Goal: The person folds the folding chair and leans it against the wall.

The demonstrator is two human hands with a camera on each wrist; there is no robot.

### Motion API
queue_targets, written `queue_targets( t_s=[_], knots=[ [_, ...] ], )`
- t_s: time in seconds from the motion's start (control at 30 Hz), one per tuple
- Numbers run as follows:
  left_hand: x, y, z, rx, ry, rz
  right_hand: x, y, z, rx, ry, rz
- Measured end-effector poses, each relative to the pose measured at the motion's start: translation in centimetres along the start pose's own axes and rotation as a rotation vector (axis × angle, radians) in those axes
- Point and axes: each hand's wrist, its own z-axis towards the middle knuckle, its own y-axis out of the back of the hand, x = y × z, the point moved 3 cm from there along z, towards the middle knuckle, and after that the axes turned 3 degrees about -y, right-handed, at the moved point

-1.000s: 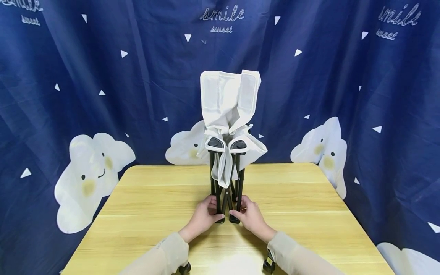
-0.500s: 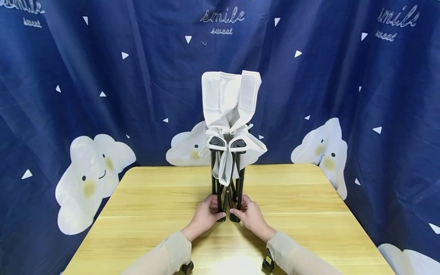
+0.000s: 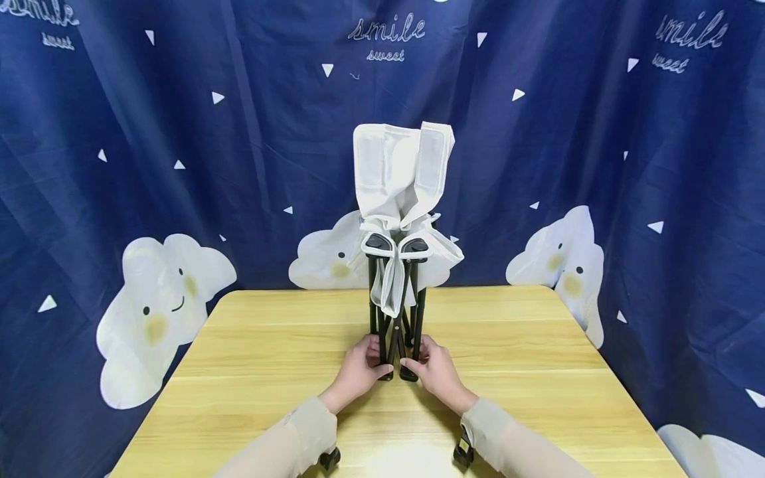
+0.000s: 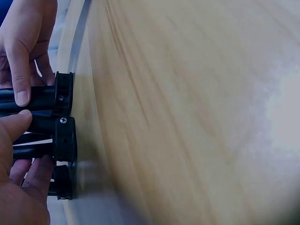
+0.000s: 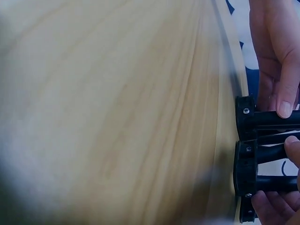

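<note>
A folded folding chair (image 3: 399,159) with white fabric and black tube legs (image 3: 416,325) stands upright at the middle of the table. Its fabric bunches at the top, and its crossed legs are drawn close together. My left hand (image 3: 357,373) grips the left legs low down, thumb in front and fingers behind. On the other side my right hand (image 3: 441,377) holds the right legs the same way. Black plastic feet (image 4: 64,139) with screws show at the leg ends in the left wrist view, and again as feet (image 5: 245,168) in the right wrist view. Some fingertips are hidden behind the legs.
The light wooden table (image 3: 269,345) spreads around the chair, with rounded far corners. A dark blue curtain (image 3: 251,133) with white clouds and triangles hangs behind it and at both sides. Light glares on the near part of the tabletop.
The chair's feet and both hands have shifted slightly away from me, and the left legs a little to the right. Both hands keep their hold.
</note>
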Motion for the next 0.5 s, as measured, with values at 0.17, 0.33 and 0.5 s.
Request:
queue_targets(
  t_s=[0.17,0.33,0.5],
  knots=[
    [0.2,0.0,0.3,0.003,-0.010,-0.002,-0.1,0.0,0.3,-0.008,-0.001,-0.014],
    [0.4,-0.1,0.7,0.003,-0.012,-0.006,-0.2,-0.1,0.7,-0.015,-0.008,-0.025],
    [0.7,-0.2,1.3,0.006,0.005,-0.004,-0.1,0.0,1.1,-0.025,0.002,-0.034]
  ],
)
